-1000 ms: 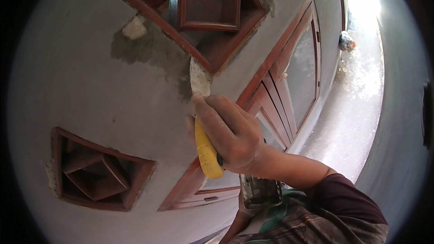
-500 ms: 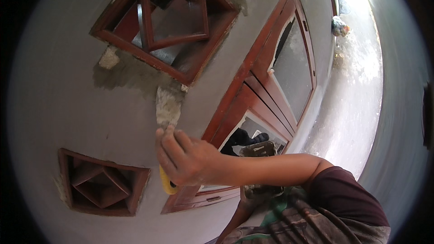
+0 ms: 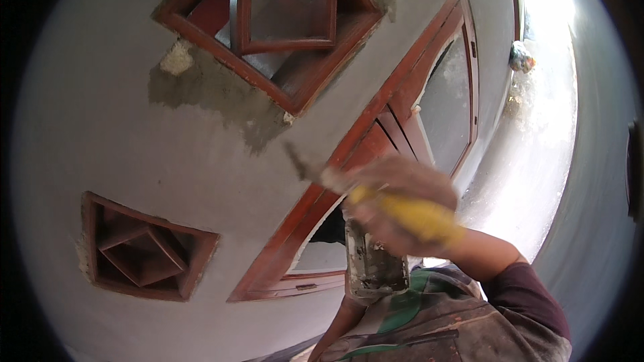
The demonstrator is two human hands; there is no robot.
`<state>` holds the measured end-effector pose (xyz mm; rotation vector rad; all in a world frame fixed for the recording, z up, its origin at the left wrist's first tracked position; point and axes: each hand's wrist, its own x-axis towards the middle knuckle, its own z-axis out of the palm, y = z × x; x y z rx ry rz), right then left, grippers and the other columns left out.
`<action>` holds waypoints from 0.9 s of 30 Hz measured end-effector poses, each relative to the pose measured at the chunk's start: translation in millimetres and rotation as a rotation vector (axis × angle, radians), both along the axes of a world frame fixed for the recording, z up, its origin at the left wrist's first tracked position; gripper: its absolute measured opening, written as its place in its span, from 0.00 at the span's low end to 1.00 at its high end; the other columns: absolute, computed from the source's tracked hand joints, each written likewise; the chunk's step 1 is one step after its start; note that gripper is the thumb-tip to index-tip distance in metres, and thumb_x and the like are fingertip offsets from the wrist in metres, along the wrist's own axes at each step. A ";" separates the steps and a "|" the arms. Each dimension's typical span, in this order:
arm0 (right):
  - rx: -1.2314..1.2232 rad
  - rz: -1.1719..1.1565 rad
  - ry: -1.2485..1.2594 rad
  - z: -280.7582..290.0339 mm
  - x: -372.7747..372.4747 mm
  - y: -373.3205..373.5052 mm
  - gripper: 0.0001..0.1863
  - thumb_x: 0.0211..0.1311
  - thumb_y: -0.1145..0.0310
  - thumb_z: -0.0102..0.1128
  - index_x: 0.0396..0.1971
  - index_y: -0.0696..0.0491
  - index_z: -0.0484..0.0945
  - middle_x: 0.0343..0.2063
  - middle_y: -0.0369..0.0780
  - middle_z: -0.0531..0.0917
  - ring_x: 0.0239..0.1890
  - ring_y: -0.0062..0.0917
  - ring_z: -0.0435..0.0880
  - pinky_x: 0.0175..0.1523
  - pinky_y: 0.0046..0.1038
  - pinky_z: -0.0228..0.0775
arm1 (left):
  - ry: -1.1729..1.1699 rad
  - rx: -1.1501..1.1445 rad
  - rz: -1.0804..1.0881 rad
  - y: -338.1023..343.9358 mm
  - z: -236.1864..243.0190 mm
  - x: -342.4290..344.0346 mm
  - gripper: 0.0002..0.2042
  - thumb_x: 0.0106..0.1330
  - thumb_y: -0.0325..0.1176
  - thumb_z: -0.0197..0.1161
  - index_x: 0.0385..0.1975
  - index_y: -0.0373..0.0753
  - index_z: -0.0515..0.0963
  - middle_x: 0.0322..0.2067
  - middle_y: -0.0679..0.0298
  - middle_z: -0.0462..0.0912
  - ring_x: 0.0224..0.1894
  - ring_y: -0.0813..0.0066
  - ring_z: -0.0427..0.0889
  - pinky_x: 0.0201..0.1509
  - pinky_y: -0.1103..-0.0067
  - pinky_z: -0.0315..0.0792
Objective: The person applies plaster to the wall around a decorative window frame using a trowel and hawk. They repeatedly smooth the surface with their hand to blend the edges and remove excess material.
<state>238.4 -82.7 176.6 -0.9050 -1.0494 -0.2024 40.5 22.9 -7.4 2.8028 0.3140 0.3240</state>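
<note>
My right hand (image 3: 402,191), smeared by motion, is wrapped round the yellow handle of a putty knife (image 3: 419,218). Its blurred blade points up and left, away from the wall. Just below that hand is an open rectangular mud pan (image 3: 376,271), smeared inside with grey plaster. My left forearm (image 3: 343,322) runs up to the pan's lower end; the left hand holds it from behind, its fingers hidden. Darker, damp-looking plaster (image 3: 221,97) covers the wall under the upper red-brown window frame (image 3: 268,90), with a pale rough lump (image 3: 176,58) at its left.
A smaller red-brown framed opening (image 3: 142,248) is set in the grey wall at lower left. Right of the patch stands a large red-brown frame with glass panes (image 3: 446,104). Beyond it, a bright strip of floor (image 3: 530,141) has a bundle (image 3: 520,57) lying by the wall.
My right hand has swung right and down from the wall to the mud pan, taking the putty knife off the damp patch. The pan has tilted more upright and its inside shows.
</note>
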 end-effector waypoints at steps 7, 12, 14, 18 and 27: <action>0.153 0.726 0.936 -49.0 28.4 -23.5 0.34 0.72 0.53 0.47 0.58 0.74 0.72 0.47 0.56 0.83 0.46 0.49 0.89 0.54 0.39 0.88 | -0.353 -2.071 0.260 -18.1 11.3 -5.9 0.28 0.77 0.46 0.56 0.71 0.39 0.63 0.58 0.49 0.76 0.53 0.58 0.83 0.55 0.61 0.84; 0.087 0.719 1.057 -82.3 17.0 -43.1 0.34 0.72 0.49 0.47 0.57 0.70 0.71 0.42 0.56 0.84 0.42 0.46 0.90 0.47 0.35 0.88 | -0.347 -2.228 0.196 -10.9 24.1 0.1 0.33 0.76 0.52 0.53 0.72 0.35 0.61 0.63 0.44 0.73 0.59 0.51 0.81 0.58 0.58 0.82; 0.031 0.647 1.060 -95.8 20.5 -53.5 0.32 0.72 0.50 0.47 0.55 0.68 0.72 0.39 0.53 0.85 0.37 0.41 0.90 0.40 0.30 0.87 | -0.391 -2.264 0.064 -7.4 31.8 13.7 0.34 0.75 0.54 0.53 0.72 0.36 0.61 0.66 0.45 0.71 0.62 0.49 0.79 0.61 0.56 0.80; -0.081 0.517 1.073 -109.9 15.7 -69.2 0.26 0.72 0.55 0.50 0.51 0.67 0.75 0.38 0.52 0.86 0.35 0.36 0.90 0.36 0.25 0.86 | -0.552 -2.030 -0.021 -3.7 36.3 34.7 0.32 0.73 0.46 0.59 0.72 0.38 0.62 0.67 0.49 0.71 0.62 0.51 0.78 0.65 0.57 0.78; -0.083 0.521 0.857 -110.1 -5.9 -116.2 0.35 0.66 0.65 0.55 0.66 0.75 0.64 0.52 0.63 0.80 0.52 0.51 0.86 0.55 0.40 0.85 | -0.698 -1.937 -0.251 -5.4 65.0 73.2 0.25 0.80 0.45 0.47 0.70 0.39 0.62 0.64 0.54 0.73 0.63 0.59 0.78 0.65 0.63 0.78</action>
